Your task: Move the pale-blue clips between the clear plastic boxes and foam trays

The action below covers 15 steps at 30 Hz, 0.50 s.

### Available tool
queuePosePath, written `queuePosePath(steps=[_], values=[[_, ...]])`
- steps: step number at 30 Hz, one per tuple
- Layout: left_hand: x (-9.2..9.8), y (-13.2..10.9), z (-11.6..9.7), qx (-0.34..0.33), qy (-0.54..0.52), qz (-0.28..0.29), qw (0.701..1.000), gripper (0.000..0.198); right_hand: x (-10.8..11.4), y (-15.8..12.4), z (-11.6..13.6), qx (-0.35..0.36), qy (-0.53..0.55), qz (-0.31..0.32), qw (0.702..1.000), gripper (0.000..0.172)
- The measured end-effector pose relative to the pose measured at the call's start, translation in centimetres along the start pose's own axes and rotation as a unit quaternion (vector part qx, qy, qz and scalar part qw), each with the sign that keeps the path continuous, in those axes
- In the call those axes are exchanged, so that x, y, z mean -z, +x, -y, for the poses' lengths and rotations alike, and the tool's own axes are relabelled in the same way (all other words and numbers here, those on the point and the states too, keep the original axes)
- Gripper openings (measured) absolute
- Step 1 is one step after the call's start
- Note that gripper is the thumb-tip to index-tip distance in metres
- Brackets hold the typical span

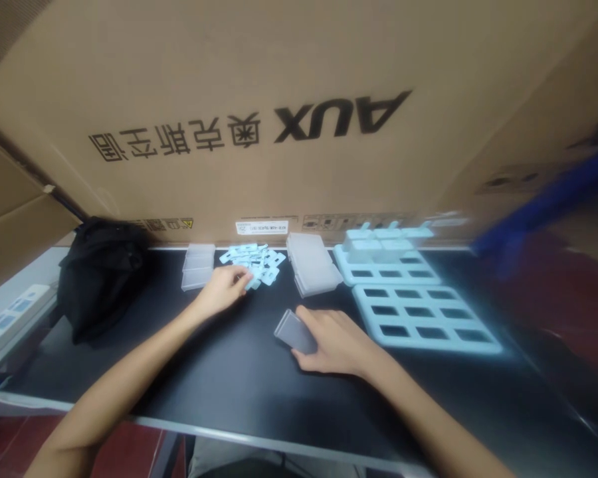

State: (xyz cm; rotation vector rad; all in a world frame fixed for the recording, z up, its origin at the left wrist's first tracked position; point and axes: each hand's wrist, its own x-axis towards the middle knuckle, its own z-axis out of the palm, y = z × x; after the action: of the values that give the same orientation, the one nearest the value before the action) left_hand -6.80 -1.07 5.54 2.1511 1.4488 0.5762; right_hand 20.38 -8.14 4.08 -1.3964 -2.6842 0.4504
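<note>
My left hand (225,287) is at the near left edge of a pile of light-blue plastic tags (263,257), its thumb and index finger pinched on one tag (253,282). Each tag is small and flat with a slot cut in it. In my right hand (333,340) is a small translucent grey plastic box (295,332), tilted just above the black table (219,378). Thumb and fingers grip its right end, so that end is hidden.
Translucent boxes (198,267) lie left of the pile, and more boxes (313,264) are stacked to its right. Two light-blue racks (428,342) with rectangular openings lie at right; upright boxes (371,247) with tags stand in the far one. A black bag (99,275) and big carton (259,179) border the table.
</note>
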Motion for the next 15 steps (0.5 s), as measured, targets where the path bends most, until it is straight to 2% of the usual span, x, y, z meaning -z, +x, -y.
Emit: queuePosePath(steps=[3,7,15], values=[[-0.1,2.5,1.3,0.009,0.068,-0.034,0.997,0.026,-0.2,0.0,0.2,0.006,-0.004,0.006,1.0,0.032],[-1.1,5.0,2.2,0.041,0.114,-0.055,0.991,0.014,-0.3,0.1,0.1,0.011,-0.007,0.011,1.0,0.034],[-2.1,5.4,2.7,0.06,0.13,-0.058,0.988,0.019,-0.3,0.1,-0.2,0.017,-0.007,0.011,1.0,0.033]])
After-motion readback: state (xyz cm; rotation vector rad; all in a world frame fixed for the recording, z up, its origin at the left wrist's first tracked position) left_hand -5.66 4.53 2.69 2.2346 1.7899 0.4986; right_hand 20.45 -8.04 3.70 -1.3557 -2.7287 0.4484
